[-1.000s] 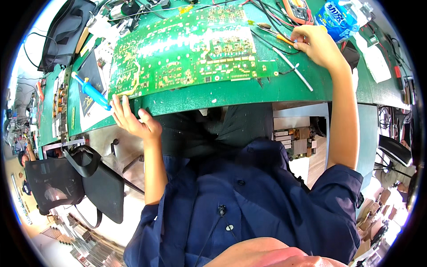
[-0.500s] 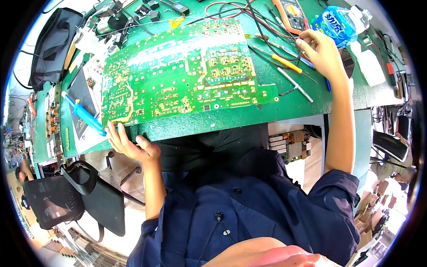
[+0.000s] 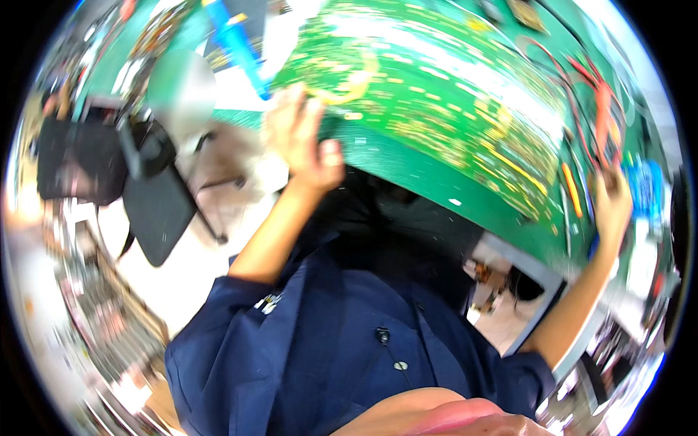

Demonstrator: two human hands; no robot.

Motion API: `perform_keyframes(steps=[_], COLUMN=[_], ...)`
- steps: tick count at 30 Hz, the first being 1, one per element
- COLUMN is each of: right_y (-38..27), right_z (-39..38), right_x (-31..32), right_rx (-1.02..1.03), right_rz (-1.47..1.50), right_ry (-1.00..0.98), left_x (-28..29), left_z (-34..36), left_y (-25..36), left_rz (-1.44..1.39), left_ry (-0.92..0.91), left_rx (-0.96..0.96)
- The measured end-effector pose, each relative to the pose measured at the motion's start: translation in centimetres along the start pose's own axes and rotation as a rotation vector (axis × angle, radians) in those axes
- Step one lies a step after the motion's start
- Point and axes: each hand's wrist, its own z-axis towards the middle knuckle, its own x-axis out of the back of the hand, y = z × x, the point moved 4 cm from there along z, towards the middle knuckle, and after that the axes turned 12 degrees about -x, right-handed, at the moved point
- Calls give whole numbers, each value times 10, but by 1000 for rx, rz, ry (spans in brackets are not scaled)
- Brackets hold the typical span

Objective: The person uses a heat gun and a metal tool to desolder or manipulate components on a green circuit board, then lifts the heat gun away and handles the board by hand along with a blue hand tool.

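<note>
A large green circuit board [image 3: 429, 94] lies on the green bench top, at a slant. At its near left corner is my left hand [image 3: 302, 142], blurred, with fingers stretched and thumb apart; its fingertips reach the board's edge. A blue solder sucker [image 3: 240, 47] lies just beyond these fingertips. My right hand [image 3: 614, 195] is at the right of the bench, next to an orange multimeter [image 3: 603, 120] and its leads. Motion smears the right fingers, so whether they hold anything cannot be made out.
Between board and right hand lie an orange-handled tool [image 3: 571, 190] and a thin metal rod [image 3: 566, 221]. A blue bottle [image 3: 646, 190] stands right of my hand. Red and black leads [image 3: 571, 91] loop behind. Black chairs [image 3: 156, 207] stand at the left.
The whole view has swung and tilted, so the bench appears turned and the board cut off at the top. My left hand stays at the board's corner, my right by the multimeter.
</note>
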Motion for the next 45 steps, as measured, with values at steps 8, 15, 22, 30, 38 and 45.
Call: perform_keyframes(steps=[8,15,22,30,38,45], right_y=[-41,-70,-124,-170,-158,-154], right_z=[-13,-24,-54,-92,-87,-81], right_x=[-17,4,-6,-32,-39,-44], right_rx=[-5,154,137,246,-85,-113], right_rz=[-180,-93,153,73,450,509], right_ry=[-58,133,-166,-456,-698,-710], left_x=[25,49,38,34,29,32], left_z=[-10,27,52,50,58,50], left_y=[-3,-30,-55,-52,-44,-40], left_rz=[-64,-197,-72,-177,-208,-167], left_ry=[-29,-91,-429,-337,-261,-296], left_rx=[162,163,182,186,203,183])
